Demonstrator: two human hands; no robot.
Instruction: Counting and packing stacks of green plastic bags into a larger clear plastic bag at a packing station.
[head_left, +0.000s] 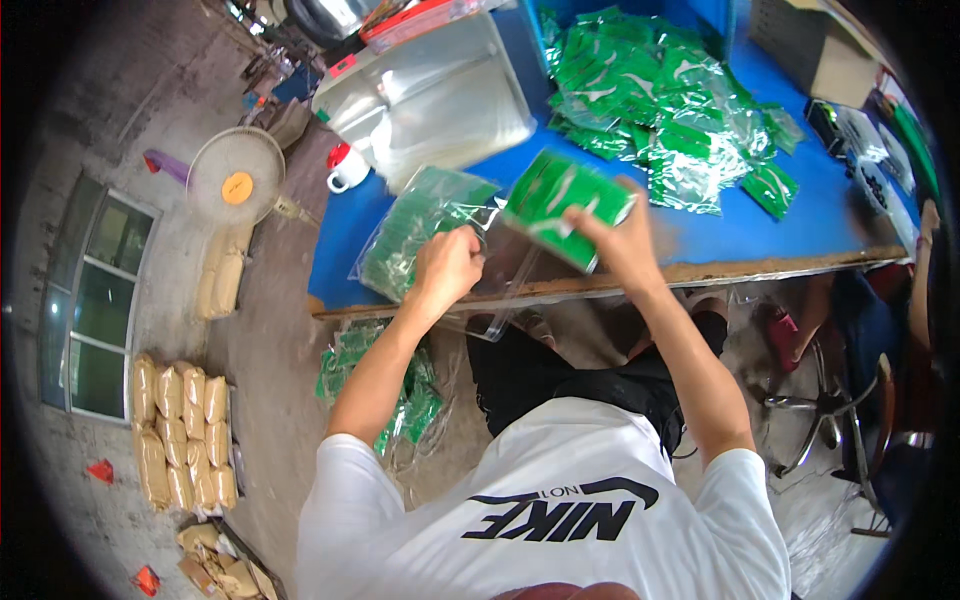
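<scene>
One green stack (556, 200) — in one hand (624, 244) (right)

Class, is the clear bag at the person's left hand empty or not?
Not empty: green packets show through the clear bag. Cannot tell whether it is full.

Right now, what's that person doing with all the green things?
At a blue table, the person's right hand holds a bundle of green packets. The left hand, fingers curled, is at a clear plastic bag with green inside. Farther back lie a big heap of green packets and a stack of clear plastic sheets.
</scene>
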